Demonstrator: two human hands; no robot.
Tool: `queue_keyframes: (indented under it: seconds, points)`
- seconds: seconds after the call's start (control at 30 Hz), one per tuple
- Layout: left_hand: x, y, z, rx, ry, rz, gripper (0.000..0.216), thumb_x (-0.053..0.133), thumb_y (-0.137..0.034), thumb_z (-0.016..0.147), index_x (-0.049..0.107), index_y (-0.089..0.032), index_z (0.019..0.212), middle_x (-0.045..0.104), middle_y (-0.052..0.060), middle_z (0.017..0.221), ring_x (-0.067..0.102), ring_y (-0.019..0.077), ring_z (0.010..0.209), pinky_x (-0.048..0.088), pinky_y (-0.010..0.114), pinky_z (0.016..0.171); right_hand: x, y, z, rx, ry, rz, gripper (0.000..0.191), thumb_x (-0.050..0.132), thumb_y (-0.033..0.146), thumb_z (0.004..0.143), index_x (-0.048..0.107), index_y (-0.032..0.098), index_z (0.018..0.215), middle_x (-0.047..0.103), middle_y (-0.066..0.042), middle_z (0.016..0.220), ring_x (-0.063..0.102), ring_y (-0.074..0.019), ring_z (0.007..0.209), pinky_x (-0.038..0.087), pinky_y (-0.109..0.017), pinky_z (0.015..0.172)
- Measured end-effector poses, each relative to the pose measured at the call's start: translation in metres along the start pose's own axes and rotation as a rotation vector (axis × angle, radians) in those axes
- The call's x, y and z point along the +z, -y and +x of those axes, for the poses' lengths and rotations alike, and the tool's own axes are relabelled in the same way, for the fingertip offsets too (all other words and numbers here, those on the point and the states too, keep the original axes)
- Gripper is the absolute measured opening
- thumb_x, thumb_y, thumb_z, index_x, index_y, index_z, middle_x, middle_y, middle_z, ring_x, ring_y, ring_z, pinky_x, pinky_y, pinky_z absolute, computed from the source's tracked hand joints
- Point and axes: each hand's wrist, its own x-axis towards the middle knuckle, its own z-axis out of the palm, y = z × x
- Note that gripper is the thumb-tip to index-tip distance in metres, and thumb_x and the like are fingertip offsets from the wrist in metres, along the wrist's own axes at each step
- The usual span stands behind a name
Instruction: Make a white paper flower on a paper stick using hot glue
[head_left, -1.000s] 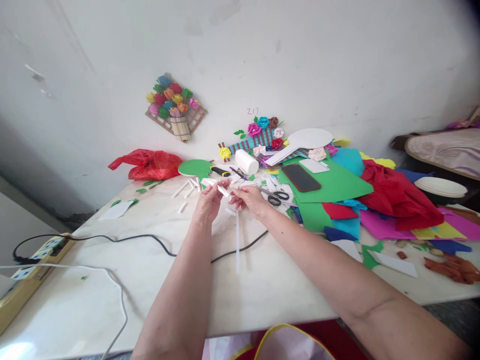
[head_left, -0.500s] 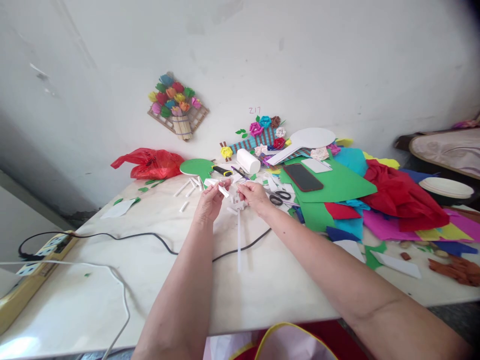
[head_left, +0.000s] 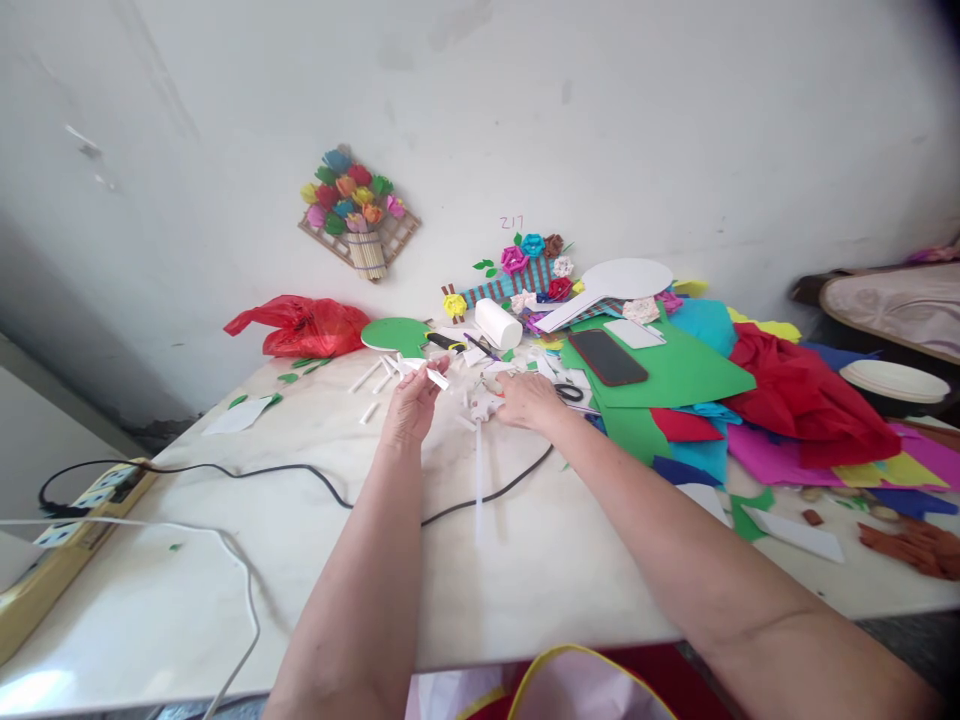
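Observation:
My left hand (head_left: 414,398) pinches a small folded strip of white paper (head_left: 436,378) between thumb and fingers, raised over the table. To its right, my right hand (head_left: 531,400) reaches down with curled fingers onto a white hot glue gun (head_left: 481,408). That hand covers much of the gun, so the grip is partly hidden. A long translucent glue stick (head_left: 478,480) sticks out of the gun toward me. Short white paper rolls (head_left: 367,413) lie left of my left hand. Black-handled scissors (head_left: 568,392) rest just beyond my right wrist.
A black cable (head_left: 300,468) runs from the power strip (head_left: 90,510) across the table. At right lie a phone (head_left: 607,356), green sheets (head_left: 697,370) and red crepe paper (head_left: 802,395). Behind are a cutter (head_left: 445,342), a white roll (head_left: 498,324) and a red bag (head_left: 307,325).
My right hand has moved away from the left, to the right and slightly down, onto the glue gun. My left hand has shifted slightly left, still holding the white paper strip.

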Motion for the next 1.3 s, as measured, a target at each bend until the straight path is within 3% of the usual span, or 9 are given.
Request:
queue_keyframes:
  seconds: [0.1, 0.23, 0.4, 0.47, 0.57, 0.67, 0.77, 1.3]
  points:
    - [-0.002, 0.001, 0.001, -0.003, 0.006, -0.011, 0.017, 0.07, -0.031, 0.065, 0.066, -0.018, 0.075, 0.068, 0.006, 0.096, 0.051, 0.0229, 0.113, 0.037, 0.032, 0.094, 0.01, 0.007, -0.001, 0.007, 0.05, -0.003, 0.048, 0.054, 0.03, 0.069, 0.049, 0.013, 0.114, 0.062, -0.017, 0.099, 0.056, -0.0305, 0.099, 0.041, -0.038, 0.079]
    - [-0.007, 0.003, 0.002, 0.001, 0.022, -0.009, 0.015, 0.068, -0.029, 0.066, 0.067, -0.018, 0.076, 0.068, 0.007, 0.097, 0.049, 0.0238, 0.115, 0.035, 0.034, 0.096, 0.022, 0.009, 0.0, 0.026, -0.009, 0.009, 0.042, 0.052, 0.031, 0.072, 0.052, 0.012, 0.11, 0.061, -0.017, 0.102, 0.055, -0.0284, 0.1, 0.041, -0.036, 0.08]
    - [-0.01, 0.004, 0.003, 0.007, 0.0, -0.018, 0.014, 0.069, -0.028, 0.065, 0.068, -0.017, 0.074, 0.069, 0.007, 0.094, 0.05, 0.0247, 0.114, 0.033, 0.035, 0.098, 0.012, -0.008, 0.004, 0.123, -0.139, 0.076, 0.031, 0.05, 0.035, 0.076, 0.06, 0.015, 0.097, 0.065, -0.015, 0.092, 0.06, -0.0262, 0.088, 0.042, -0.033, 0.074]
    - [-0.01, 0.004, 0.004, 0.004, -0.014, -0.015, 0.016, 0.069, -0.028, 0.064, 0.068, -0.017, 0.075, 0.069, 0.008, 0.093, 0.051, 0.0251, 0.113, 0.033, 0.036, 0.098, 0.007, -0.019, 0.007, 0.148, -0.177, 0.222, 0.028, 0.052, 0.039, 0.074, 0.063, 0.017, 0.09, 0.067, -0.011, 0.088, 0.061, -0.0235, 0.084, 0.043, -0.03, 0.07]
    - [-0.009, 0.004, 0.004, 0.007, -0.026, 0.006, 0.017, 0.07, -0.029, 0.063, 0.069, -0.016, 0.074, 0.069, 0.008, 0.09, 0.054, 0.0253, 0.11, 0.033, 0.036, 0.097, 0.003, -0.036, 0.011, 0.105, -0.192, 0.665, 0.027, 0.059, 0.037, 0.067, 0.062, 0.017, 0.085, 0.066, -0.005, 0.078, 0.059, -0.0165, 0.067, 0.043, -0.025, 0.058]
    - [-0.008, 0.003, 0.003, 0.012, -0.044, 0.046, 0.018, 0.071, -0.029, 0.06, 0.069, -0.015, 0.072, 0.07, 0.008, 0.085, 0.055, 0.0266, 0.108, 0.034, 0.038, 0.097, 0.001, -0.049, 0.01, 0.001, -0.11, 1.094, 0.028, 0.061, 0.038, 0.064, 0.059, 0.012, 0.075, 0.059, -0.002, 0.058, 0.044, -0.0091, 0.041, 0.036, -0.023, 0.042]
    - [-0.005, 0.002, 0.001, 0.001, -0.057, 0.098, 0.02, 0.072, -0.03, 0.059, 0.069, -0.015, 0.071, 0.07, 0.009, 0.084, 0.055, 0.0279, 0.107, 0.035, 0.038, 0.095, -0.004, -0.052, 0.005, -0.11, -0.048, 1.272, 0.028, 0.064, 0.038, 0.06, 0.056, 0.011, 0.068, 0.057, -0.001, 0.055, 0.036, -0.0053, 0.035, 0.031, -0.022, 0.037]
    - [-0.006, 0.002, 0.001, -0.079, 0.024, 0.189, 0.017, 0.071, -0.03, 0.06, 0.069, -0.014, 0.064, 0.07, 0.01, 0.086, 0.056, 0.0275, 0.105, 0.036, 0.037, 0.093, -0.003, -0.039, 0.009, -0.122, 0.037, 1.1, 0.035, 0.07, 0.043, 0.06, 0.061, 0.012, 0.075, 0.055, 0.001, 0.056, 0.04, -0.0048, 0.04, 0.031, -0.017, 0.033]
